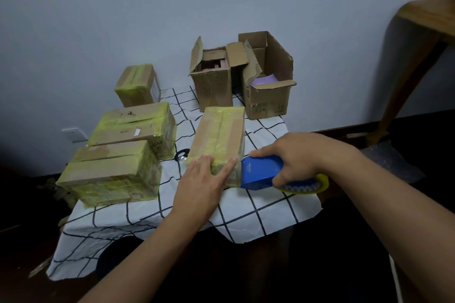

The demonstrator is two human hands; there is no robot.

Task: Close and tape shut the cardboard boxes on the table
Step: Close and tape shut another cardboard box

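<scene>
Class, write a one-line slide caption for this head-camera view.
Left hand steadies a taped cardboard box while the right hand runs a blue tape dispenser along its near end.

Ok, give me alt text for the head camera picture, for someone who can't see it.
A person's left hand presses flat on a taped cardboard box while the right hand holds a blue tape dispenser against its near end. On the checked tablecloth sit three more taped boxes at left and two open boxes at the back.
</scene>
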